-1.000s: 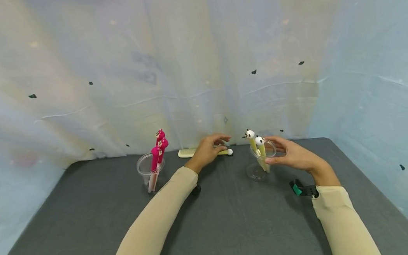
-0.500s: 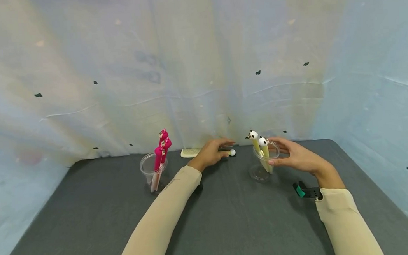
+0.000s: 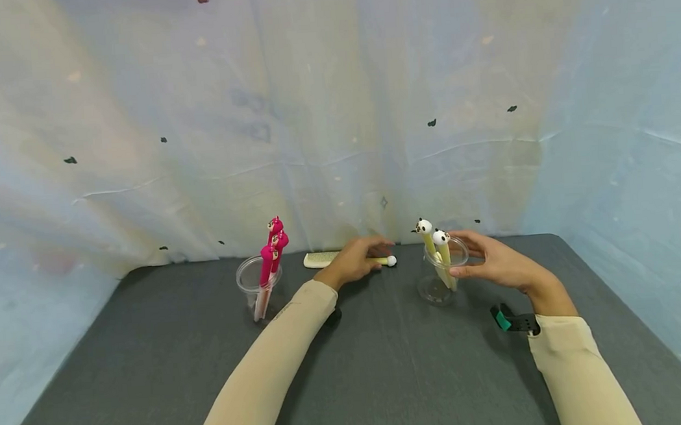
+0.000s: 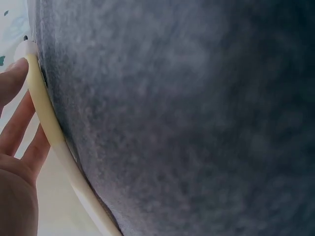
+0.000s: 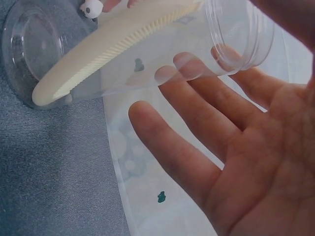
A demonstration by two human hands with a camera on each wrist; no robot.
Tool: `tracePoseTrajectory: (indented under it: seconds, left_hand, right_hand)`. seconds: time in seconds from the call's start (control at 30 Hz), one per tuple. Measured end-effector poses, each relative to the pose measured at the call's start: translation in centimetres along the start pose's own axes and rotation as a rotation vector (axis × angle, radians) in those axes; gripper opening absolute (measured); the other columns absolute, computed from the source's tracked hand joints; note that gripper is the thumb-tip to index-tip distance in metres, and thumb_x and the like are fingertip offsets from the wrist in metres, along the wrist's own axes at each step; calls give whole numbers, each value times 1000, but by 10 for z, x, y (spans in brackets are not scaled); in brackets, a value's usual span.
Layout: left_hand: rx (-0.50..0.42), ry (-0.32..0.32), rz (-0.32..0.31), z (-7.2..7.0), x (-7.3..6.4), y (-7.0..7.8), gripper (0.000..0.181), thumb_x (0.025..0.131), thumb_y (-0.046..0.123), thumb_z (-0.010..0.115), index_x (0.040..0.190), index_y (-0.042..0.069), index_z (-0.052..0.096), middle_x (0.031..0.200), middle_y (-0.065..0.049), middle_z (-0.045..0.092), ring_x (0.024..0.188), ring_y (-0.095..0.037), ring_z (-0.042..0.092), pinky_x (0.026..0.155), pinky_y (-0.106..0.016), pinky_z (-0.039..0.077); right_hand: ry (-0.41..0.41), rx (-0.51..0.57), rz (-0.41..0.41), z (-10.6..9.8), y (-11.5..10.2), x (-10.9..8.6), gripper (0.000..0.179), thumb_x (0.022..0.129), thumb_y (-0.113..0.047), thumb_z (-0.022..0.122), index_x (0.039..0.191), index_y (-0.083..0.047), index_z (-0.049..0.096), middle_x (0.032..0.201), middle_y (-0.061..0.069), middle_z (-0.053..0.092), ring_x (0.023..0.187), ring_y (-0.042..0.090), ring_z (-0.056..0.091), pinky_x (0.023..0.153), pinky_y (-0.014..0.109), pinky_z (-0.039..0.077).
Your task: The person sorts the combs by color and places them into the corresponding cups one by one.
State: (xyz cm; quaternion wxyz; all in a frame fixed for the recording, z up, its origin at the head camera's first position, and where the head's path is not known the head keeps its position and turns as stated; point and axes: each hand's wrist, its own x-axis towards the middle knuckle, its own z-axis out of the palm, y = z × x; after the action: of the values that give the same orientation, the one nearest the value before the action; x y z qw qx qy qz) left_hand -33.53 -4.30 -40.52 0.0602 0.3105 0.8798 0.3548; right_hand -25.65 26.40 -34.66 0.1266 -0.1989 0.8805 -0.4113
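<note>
A pale yellow comb (image 3: 318, 259) with a white panda-head tip lies flat by the table's back edge. My left hand (image 3: 351, 262) is over it; in the left wrist view the thumb meets the yellow handle (image 4: 43, 105) near the panda head, with fingers behind it. My right hand (image 3: 490, 265) grips the rim of a clear plastic cup (image 3: 433, 292), thumb at the front and fingers round the far side. Two panda-headed yellow combs (image 3: 444, 258) lean inside; the right wrist view shows the toothed end of one comb (image 5: 98, 54) near the cup's bottom.
Another clear cup (image 3: 248, 283) stands to the left, holding several pink combs (image 3: 273, 252) topped with animal heads. A patterned cloth wall (image 3: 336, 141) rises right behind the table's back edge. Dark grey cloth covers the table (image 3: 385, 366).
The left hand has lowered onto the comb's handle, and its thumb and fingers have closed in. The comb's panda end has shifted slightly toward me. The right hand keeps its hold on the cup.
</note>
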Motion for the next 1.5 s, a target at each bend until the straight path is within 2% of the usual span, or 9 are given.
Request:
tracePoseTrajectory:
  seconds: [0.3,0.6,1.03,1.3,1.5]
  left_hand:
    - [67,-37,-1,1,-4,7,45,92,0,68,135,13,62,126,-3,70,117,-20,66,100,-34,53]
    - [119,-73,-13,6,-13,15,42,92,3,69,131,21,64,121,2,70,109,-15,67,90,-28,55]
    - [121,-139,22,10,-20,22,42,89,7,73,129,18,66,121,2,71,106,-13,68,87,-23,54]
    - [70,-158,51,11,-24,23,33,88,5,74,119,16,72,115,2,74,104,-8,69,86,-18,54]
    - [64,-195,45,11,-27,25,35,88,5,74,122,14,72,119,0,73,108,-10,69,88,-18,53]
  right_hand:
    - [-2,3,2,0,-2,0,84,94,-35,70,159,-14,20,163,22,21,150,48,19,109,65,38]
    - [2,0,2,1,-2,-2,84,94,-36,69,158,-14,20,164,22,20,150,49,18,108,66,38]
    - [7,-17,-2,1,-2,-2,83,94,-37,69,158,-15,22,163,21,23,149,49,20,107,66,39]
    - [4,-18,1,-1,-3,-2,84,94,-39,69,158,-16,21,163,21,23,150,48,19,109,67,36]
    - [2,-13,1,0,-3,-3,85,93,-39,70,159,-16,20,163,21,21,150,49,19,109,67,36]
